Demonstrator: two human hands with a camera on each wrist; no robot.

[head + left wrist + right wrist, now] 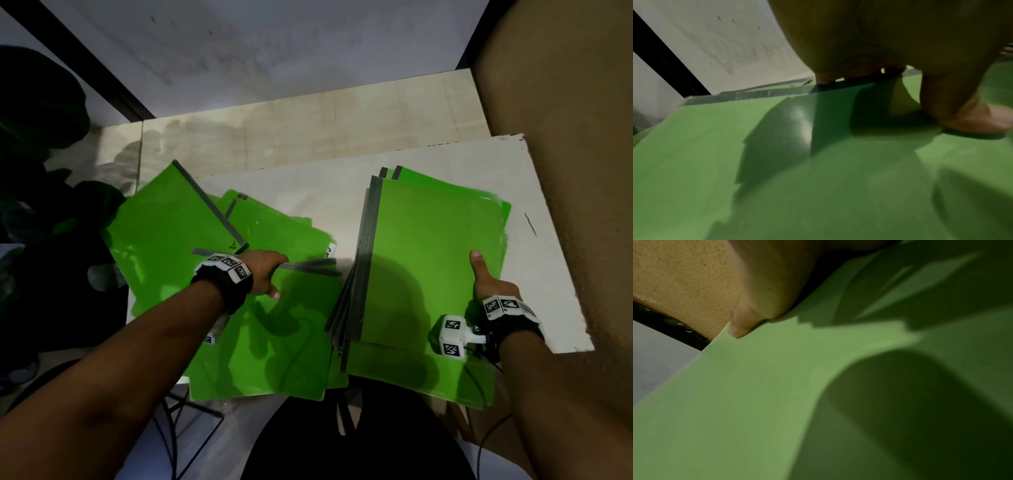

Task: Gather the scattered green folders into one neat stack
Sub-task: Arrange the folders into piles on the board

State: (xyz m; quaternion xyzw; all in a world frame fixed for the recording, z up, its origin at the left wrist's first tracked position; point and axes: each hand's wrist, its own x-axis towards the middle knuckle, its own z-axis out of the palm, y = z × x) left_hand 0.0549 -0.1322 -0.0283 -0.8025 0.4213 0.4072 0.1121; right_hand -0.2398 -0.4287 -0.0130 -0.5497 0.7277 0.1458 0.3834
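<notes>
Stack of green folders [435, 260] sits on the white board [548, 240] at approx 3 o'clock, long axis 12–6, grey spines on its left edge, near end hanging off the board; right hand [488, 284] pinches its right edge, thumb flat on top, fingers underneath. Loose folders [178, 240] fan out at 9 o'clock w/ spines at mixed angles, overlapping. Left hand [262, 274] grips the spine edge of the nearest loose folder [281, 342], fingers curled over, thumb on the cover; tan wall [565, 137] close on the right.

Right hand's fingers [478, 274] under stack [435, 260]
</notes>
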